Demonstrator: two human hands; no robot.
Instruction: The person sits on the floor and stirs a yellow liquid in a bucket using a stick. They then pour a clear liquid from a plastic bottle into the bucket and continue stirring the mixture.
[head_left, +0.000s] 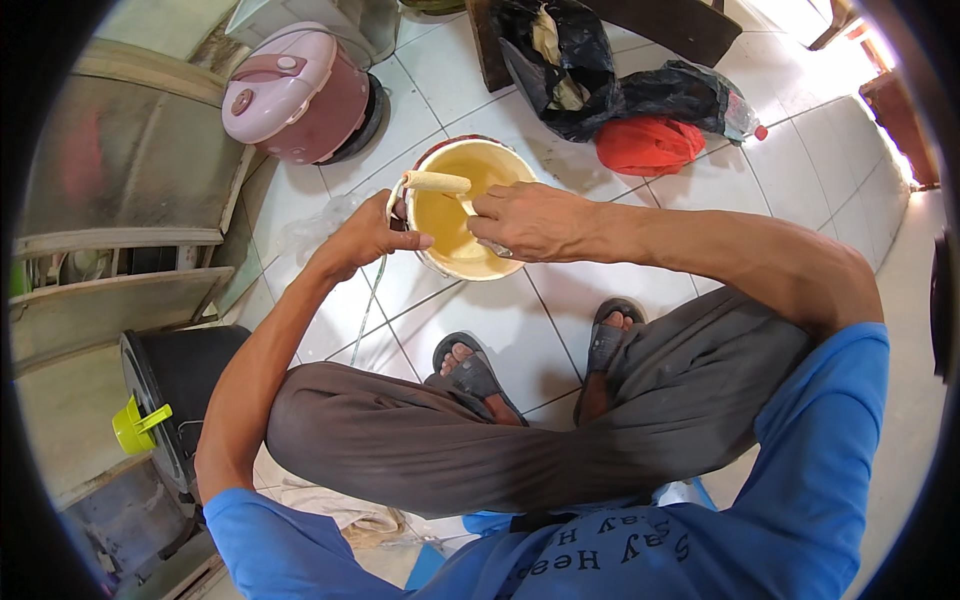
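Observation:
A round bucket [462, 268] with a cream inside stands on the tiles in front of my feet. My left hand [378, 236] grips its left rim, thumb over the edge and fingers outside. Across the upper left of the opening lies a cream cylinder [437, 182] like a small paint roller; a thin pale wire runs down from its left end past my left hand. Over the right side of the opening, my right hand [530, 222] is closed with bent fingers. What it holds is mostly hidden; a pale strip and a greyish bit show beside the fingers.
A pink rice cooker [300, 95] stands far left. Black plastic bags [570, 80], a red bag [650, 145] and a clear bottle [742, 118] lie far right. A black tub [190, 370] with a lime-green scoop [138, 425] is at my left, beside a cabinet [120, 150].

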